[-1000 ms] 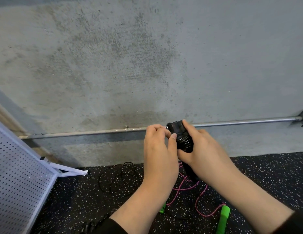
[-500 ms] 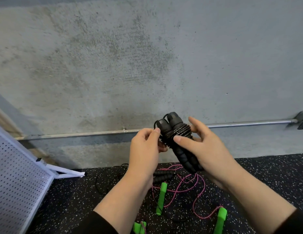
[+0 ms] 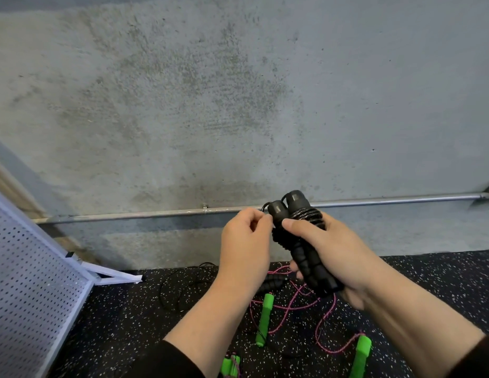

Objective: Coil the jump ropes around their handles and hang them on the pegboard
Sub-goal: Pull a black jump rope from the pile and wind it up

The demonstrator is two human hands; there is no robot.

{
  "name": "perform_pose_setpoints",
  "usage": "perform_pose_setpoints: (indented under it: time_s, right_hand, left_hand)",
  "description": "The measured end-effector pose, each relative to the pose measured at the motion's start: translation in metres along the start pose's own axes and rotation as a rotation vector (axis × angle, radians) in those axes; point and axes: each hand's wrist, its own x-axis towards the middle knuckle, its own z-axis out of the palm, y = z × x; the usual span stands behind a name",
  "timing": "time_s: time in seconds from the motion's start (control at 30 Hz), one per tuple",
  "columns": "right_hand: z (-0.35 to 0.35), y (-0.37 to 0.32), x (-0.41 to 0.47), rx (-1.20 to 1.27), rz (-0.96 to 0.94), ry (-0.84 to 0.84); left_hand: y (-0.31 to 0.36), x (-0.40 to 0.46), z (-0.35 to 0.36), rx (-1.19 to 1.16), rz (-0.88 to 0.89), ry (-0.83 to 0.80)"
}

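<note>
Right hand grips two black handles side by side, fingers curled round them, thumb pressed across the front. Handles tilt up toward the wall; black cord is coiled round their upper part, just below the caps. Left hand sits just beside the handle tops, fingertips pinched together on what looks like the cord's loose end; the pinch point is too small to confirm. Bundle is held in the air, in front of a metal pipe on the concrete wall.

On the speckled floor below: pink rope with green handles, loose black rope. White pegboard leans at left, well apart from the hands.
</note>
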Motion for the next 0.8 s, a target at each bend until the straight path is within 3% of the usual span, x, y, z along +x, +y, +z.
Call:
perform_pose_setpoints:
  time_s: [0.23, 0.43, 0.8]
  right_hand:
    - [-0.002, -0.004, -0.005, 0.045, -0.066, 0.016]
    - [-0.004, -0.011, -0.012, 0.25, -0.053, -0.104]
    - [-0.003, -0.008, -0.009, 0.269, 0.02, -0.137]
  left_hand:
    - [0.003, -0.008, -0.005, 0.259, 0.309, 0.029]
    - [0.015, -0.006, -0.007, -0.118, 0.159, -0.075]
    - [0.013, -0.002, -0.009, -0.354, -0.042, -0.065]
